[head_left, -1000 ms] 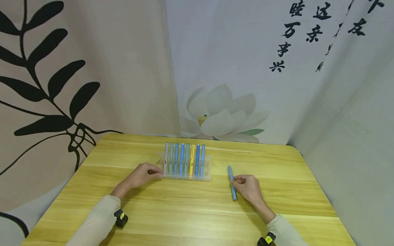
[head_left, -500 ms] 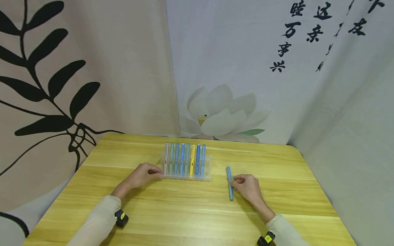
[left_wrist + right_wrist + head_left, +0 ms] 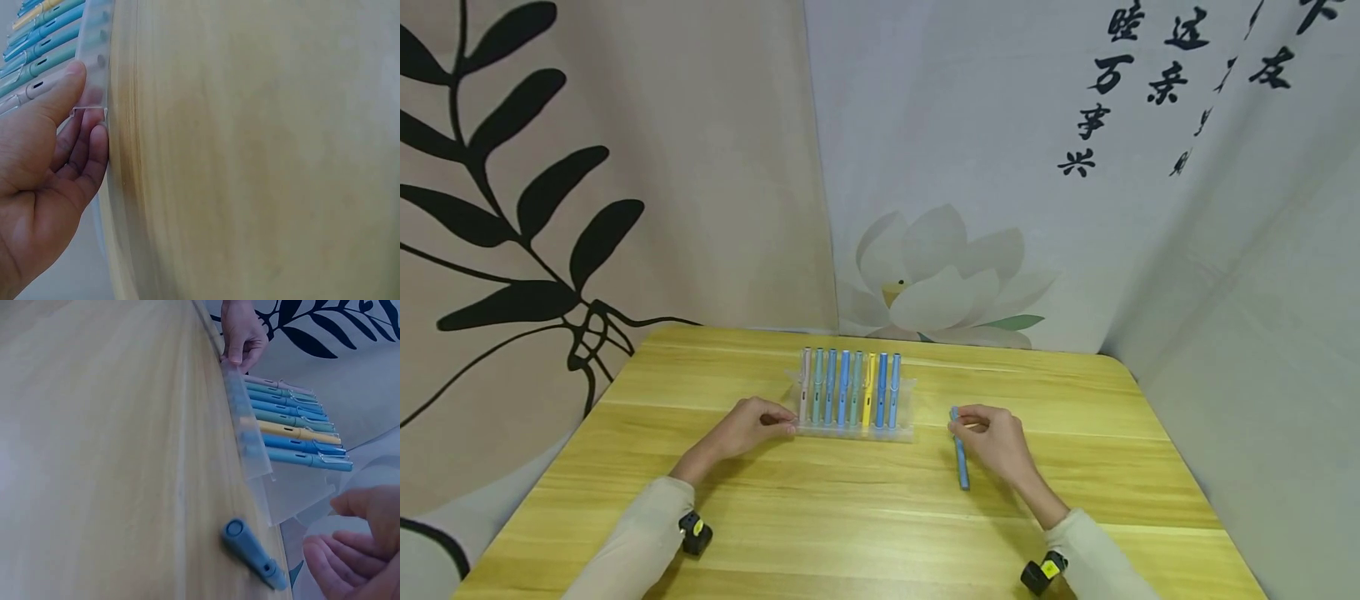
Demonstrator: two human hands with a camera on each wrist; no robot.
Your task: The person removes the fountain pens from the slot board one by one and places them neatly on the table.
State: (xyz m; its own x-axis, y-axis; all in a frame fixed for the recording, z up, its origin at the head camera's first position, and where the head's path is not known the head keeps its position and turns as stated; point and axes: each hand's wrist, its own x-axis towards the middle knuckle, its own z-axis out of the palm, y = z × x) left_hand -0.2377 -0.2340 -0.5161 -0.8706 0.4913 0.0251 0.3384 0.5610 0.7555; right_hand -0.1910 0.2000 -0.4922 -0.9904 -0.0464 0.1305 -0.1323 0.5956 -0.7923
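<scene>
Left hand (image 3: 752, 427) pinches rack (image 3: 854, 434) end; right hand (image 3: 997, 439), grip parted, over pen (image 3: 962, 468) right of rack. Likely pickup step; next needs a pinch.

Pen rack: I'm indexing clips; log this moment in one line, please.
left hand: pinches left end of pen rack | right hand: near loose blue pen | eight pens: in rack
</scene>
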